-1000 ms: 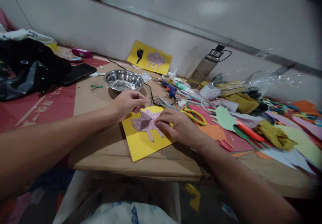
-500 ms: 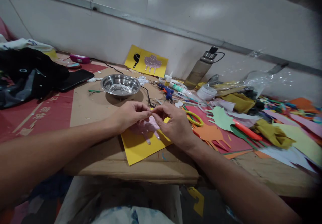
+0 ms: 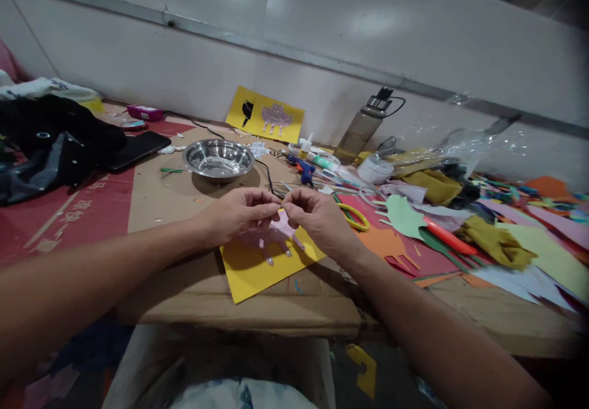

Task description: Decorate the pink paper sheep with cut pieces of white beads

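Observation:
My left hand (image 3: 243, 214) and my right hand (image 3: 317, 217) meet fingertip to fingertip above a yellow card (image 3: 251, 277). Both hands are pinched closed; whatever lies between the fingertips is too small to make out. On the card is a lilac paper cut-out (image 3: 269, 241) with bead-like dots at the ends of its legs. My hands and their shadow hide its upper part. Behind my left hand stands a shiny metal bowl (image 3: 218, 159) with small pale bits in it.
A finished-looking yellow card (image 3: 265, 114) leans on the wall. Nearby are a blue glue gun (image 3: 301, 168), a grey water bottle (image 3: 363, 128), yellow-handled scissors (image 3: 354, 217) and a red-handled tool (image 3: 448, 235). Paper cut-outs and scraps cover the right side. A black phone (image 3: 135, 150) lies left.
My right hand's fingers have drawn slightly away from the card, and more of the lilac cut-out shows below them. Both hands stay pinched together. The view has shifted a little.

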A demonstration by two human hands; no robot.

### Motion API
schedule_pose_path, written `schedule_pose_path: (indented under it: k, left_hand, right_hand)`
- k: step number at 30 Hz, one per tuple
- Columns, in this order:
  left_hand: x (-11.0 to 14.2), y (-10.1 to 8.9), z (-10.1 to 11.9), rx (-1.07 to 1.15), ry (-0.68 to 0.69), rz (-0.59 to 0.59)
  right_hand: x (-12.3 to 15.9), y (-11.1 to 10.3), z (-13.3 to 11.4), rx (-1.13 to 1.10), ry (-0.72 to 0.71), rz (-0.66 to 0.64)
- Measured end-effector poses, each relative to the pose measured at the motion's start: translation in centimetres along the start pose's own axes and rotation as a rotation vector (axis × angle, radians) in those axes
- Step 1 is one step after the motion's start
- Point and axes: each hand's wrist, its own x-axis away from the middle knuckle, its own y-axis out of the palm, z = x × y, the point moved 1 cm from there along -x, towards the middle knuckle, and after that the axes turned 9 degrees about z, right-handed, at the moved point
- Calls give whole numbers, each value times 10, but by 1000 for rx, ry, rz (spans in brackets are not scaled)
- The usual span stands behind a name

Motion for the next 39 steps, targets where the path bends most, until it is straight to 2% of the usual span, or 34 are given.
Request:
schedule_pose_path:
  k: [5, 10, 16, 19, 21, 24, 26, 28, 30, 32, 35, 39]
  left_hand:
    - [0, -2, 2, 103, -4, -23]
    - [1, -2, 4, 6, -14, 38]
    - [0, -1, 7, -106, -13, 129]
    - [-1, -5, 9, -56, -16, 144]
    - [-2, -10, 9, -7, 0, 156]
    - [-5, -17, 10, 48, 43, 169]
    - [-7, -20, 10, 71, 58, 185]
    - [-8, -22, 10, 94, 53, 201]
    - [-9, -22, 10, 112, 39, 220]
    - [-9, -21, 11, 121, 33, 234]
    - [-10, -22, 13, 128, 39, 268]
    - [-10, -23, 15, 150, 29, 296]
  right_hand:
    - [-2, -3, 4, -23, 32, 46]
    - [-2, -2, 3, 24, 14, 62]
    - [-1, -2, 1, 15, 3, -38]
    - [-2, -15, 2, 35, -9, -75]
    - [-1, -32, 5, 148, -33, -11]
    - [4, -67, 15, 526, -142, 132]
    - [10, -86, 26, 785, -205, 134]
    - [18, -97, 38, 959, -154, 63]
    - [25, -100, 48, 1035, -162, -41]
    - [27, -97, 52, 1069, -188, -92]
    - [22, -92, 49, 1086, -162, -96]
    - [15, -89, 39, 1024, -163, -37]
